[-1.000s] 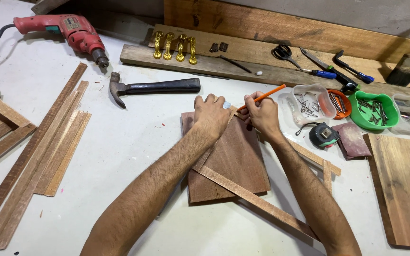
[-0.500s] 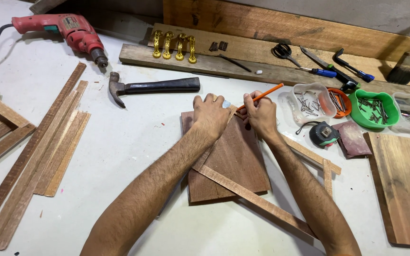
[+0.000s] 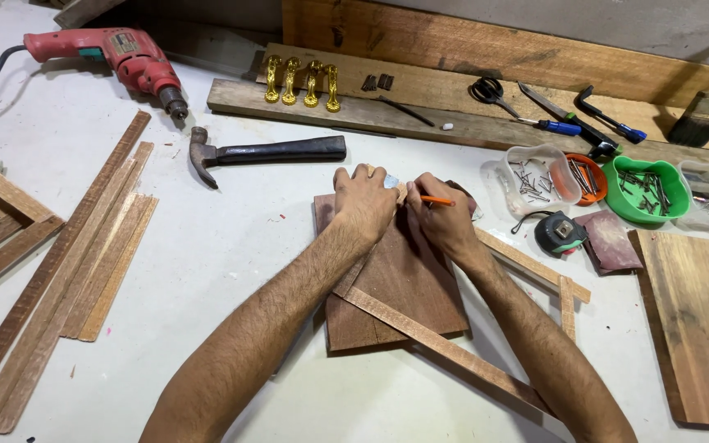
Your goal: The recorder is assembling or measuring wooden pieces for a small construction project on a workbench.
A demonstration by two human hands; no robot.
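Head view: a person worked at a white surface [image 3: 231,246], both bare forearms reaching over a dark brown board [image 3: 404,283] that lay flat near the middle. The left hand [image 3: 364,201] pressed down, fingers together, on the far end of a thin wood strip [image 3: 363,271] at the board's top edge. The right hand [image 3: 445,217] sat just beside it, pinching an orange pencil [image 3: 436,200] whose tip pointed toward the left hand — the two hands nearly touched. A second, longer strip [image 3: 445,349] crossed the board's lower right corner on a slant, and a third [image 3: 527,262] ran out from under the right wrist toward a short upright piece [image 3: 567,308].

Beyond the hands lay a black-handled hammer [image 3: 268,152], head to the left, and farther back a red drill [image 3: 121,57]. Four gold fittings [image 3: 301,82] stood in a row on a plank [image 3: 354,115] along the far edge, with scissors [image 3: 490,90] and a blue-handled tool [image 3: 555,123] further right. Right of the hands — a clear tub of nails [image 3: 535,174], a green bowl of screws [image 3: 646,189], a tape measure [image 3: 560,234]. A bundle of long strips [image 3: 75,262] lay well apart on the left; a wide plank [image 3: 703,324] on the right.
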